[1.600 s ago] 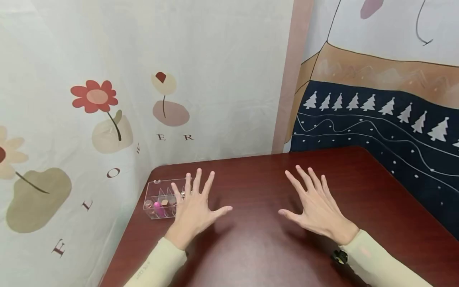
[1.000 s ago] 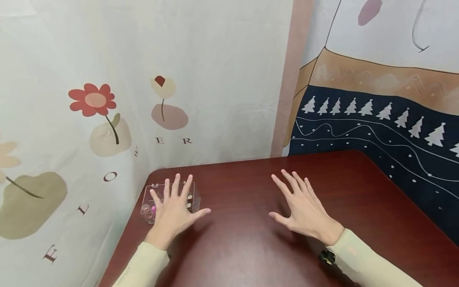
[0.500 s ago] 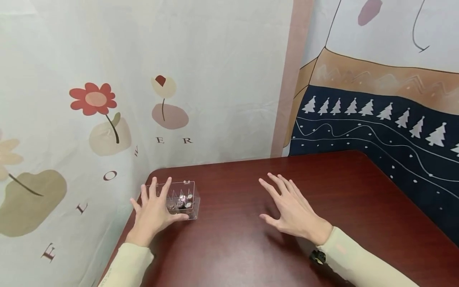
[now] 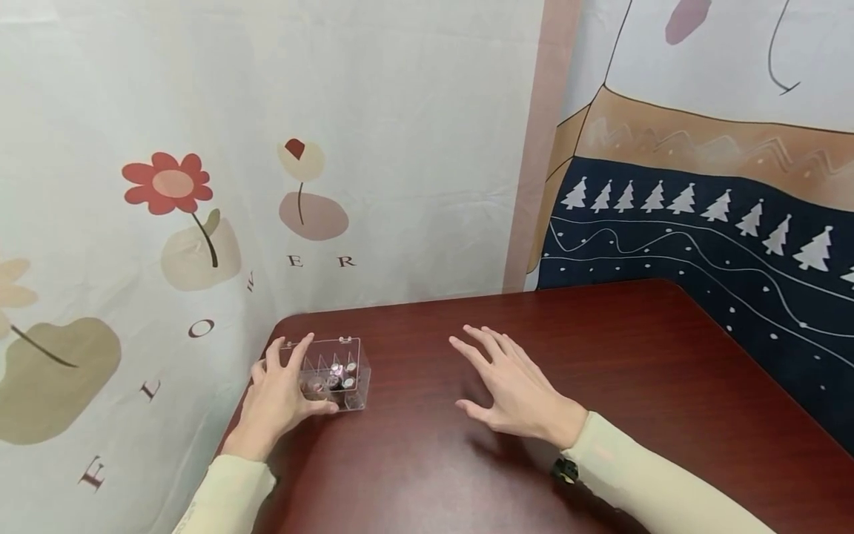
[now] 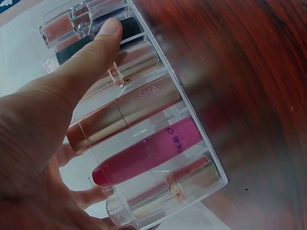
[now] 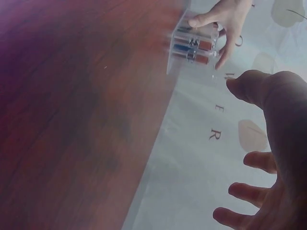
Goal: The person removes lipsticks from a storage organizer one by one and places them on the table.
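Observation:
A clear plastic lipstick organizer [image 4: 356, 378] stands at the table's far left, divided into compartments with several lip colour tubes in it. My left hand [image 4: 272, 397] grips it across its depth: the thumb lies along the front wall and the fingers reach over to the back. In the left wrist view, a magenta lipstick [image 5: 153, 153] and a rose-gold tube [image 5: 124, 117] show through the front wall below the thumb [image 5: 91, 60]. To the right, my right hand [image 4: 517, 389] hovers above the table, fingers spread and slightly bent, holding nothing.
The dark red wooden table [image 4: 414, 467] has a glossy top. A pale flower-print curtain [image 4: 414, 148] hangs behind and to the left. A navy curtain with tree prints [image 4: 667, 237] hangs along the right side.
My left hand has moved left and come onto the organizer, its fingers bending over it. My right hand has drifted left above the table, still spread. The organizer stays in place on the table.

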### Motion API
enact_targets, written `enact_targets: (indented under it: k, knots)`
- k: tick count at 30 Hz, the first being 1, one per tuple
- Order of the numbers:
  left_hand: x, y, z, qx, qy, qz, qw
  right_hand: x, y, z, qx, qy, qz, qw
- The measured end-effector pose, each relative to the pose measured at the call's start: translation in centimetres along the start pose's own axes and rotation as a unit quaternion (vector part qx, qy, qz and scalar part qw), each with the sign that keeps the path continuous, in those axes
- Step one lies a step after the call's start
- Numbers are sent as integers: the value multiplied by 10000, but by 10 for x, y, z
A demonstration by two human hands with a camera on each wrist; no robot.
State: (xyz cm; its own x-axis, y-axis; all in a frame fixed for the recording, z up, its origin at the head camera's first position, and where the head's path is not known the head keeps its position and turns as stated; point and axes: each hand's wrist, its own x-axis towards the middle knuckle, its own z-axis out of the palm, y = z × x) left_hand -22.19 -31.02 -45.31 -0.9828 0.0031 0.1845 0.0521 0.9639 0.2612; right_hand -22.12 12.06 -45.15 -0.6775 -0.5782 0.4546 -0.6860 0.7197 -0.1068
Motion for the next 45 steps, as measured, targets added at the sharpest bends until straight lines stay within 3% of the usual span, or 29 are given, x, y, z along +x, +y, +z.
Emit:
enact_targets:
  k: [17, 24, 34, 45]
  knots:
    - [-1, 11, 4, -26, -51, 58, 10000, 43, -34, 26, 342, -369, -644, 9967]
    - [-4, 19, 6, 1, -210, 26, 9998, 59, -47, 36, 457, -634, -599, 9951]
    - [-8, 35, 7, 191, -175, 57, 9996, 82, -59, 51, 390, -708, -635, 9947]
    - [-11, 52, 13, 241, -90, 104, 9996, 90, -61, 60, 373, -1067, -390, 9928]
